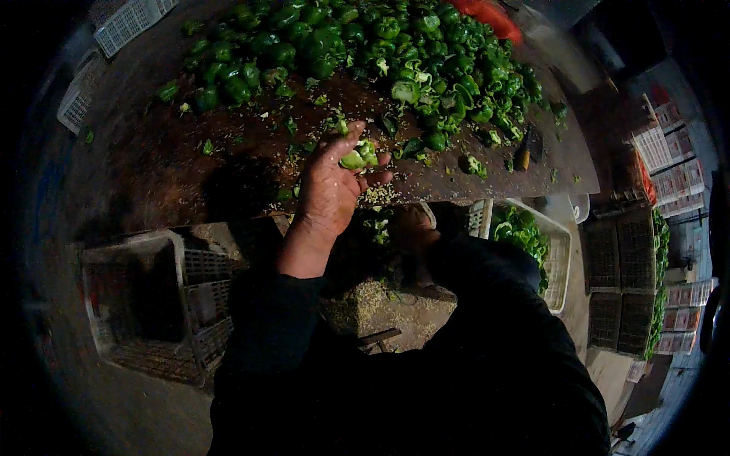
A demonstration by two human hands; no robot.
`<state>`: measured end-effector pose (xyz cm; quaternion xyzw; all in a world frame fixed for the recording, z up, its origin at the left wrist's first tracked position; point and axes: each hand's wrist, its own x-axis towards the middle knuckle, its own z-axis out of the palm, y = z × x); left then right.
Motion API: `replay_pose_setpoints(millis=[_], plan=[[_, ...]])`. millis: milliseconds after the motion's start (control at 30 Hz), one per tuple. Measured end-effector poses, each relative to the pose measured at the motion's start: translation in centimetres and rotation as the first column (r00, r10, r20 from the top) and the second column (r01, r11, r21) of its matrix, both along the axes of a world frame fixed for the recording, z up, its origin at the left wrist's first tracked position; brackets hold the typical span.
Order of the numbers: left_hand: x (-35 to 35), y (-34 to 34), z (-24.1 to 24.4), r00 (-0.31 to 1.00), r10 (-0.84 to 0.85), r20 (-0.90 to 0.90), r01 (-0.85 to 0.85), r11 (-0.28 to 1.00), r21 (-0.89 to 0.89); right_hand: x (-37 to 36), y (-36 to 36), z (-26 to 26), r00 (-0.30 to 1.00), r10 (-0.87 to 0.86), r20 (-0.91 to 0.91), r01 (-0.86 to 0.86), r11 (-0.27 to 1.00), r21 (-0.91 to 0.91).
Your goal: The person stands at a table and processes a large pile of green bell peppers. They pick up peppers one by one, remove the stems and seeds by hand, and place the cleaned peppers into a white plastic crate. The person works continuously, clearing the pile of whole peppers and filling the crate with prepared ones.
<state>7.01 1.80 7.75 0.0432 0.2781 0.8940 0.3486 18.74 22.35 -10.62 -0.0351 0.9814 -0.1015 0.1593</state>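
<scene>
My left hand (pixel 335 182) is palm up over the near edge of a worktable (pixel 171 196). Between its thumb and fingers sits a pale green bell pepper piece (pixel 359 155), apparently a core. Loose seeds lie on the board about the fingers. Below the table edge, in deep shadow, is my right hand (pixel 415 225); its fingers are too dark to read, so what it holds cannot be made out. A large heap of green bell peppers (pixel 319 45) covers the far part of the table. Cut pepper pieces (pixel 406 91) lie at its near right side.
An upright-walled plastic crate (pixel 182 268) stands at lower left. At right, a pale crate (pixel 562 273) holds green peppers. Near the table's right end lies a slim object with a yellowish part (pixel 522 159). Stacked crates (pixel 619 285) stand farther right.
</scene>
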Motion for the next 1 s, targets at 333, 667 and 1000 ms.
replay_pose_setpoints(millis=[333,667,1000], plan=[[-0.4,0.0,1.0,0.984,0.002,0.177,0.018,0.994,-0.112,-0.2,0.9,-1.1,0.996,-0.076,0.048,0.069,0.988,0.137],[-0.7,-0.4,0.2,0.997,0.041,0.059,-0.033,0.99,-0.134,-0.9,-5.7,11.7,0.992,0.071,0.108,-0.066,0.997,-0.051],[0.8,0.4,1.4,0.952,-0.145,-0.268,0.015,0.901,-0.434,-0.6,-4.4,23.5,0.844,-0.536,-0.011,0.183,0.306,-0.934]])
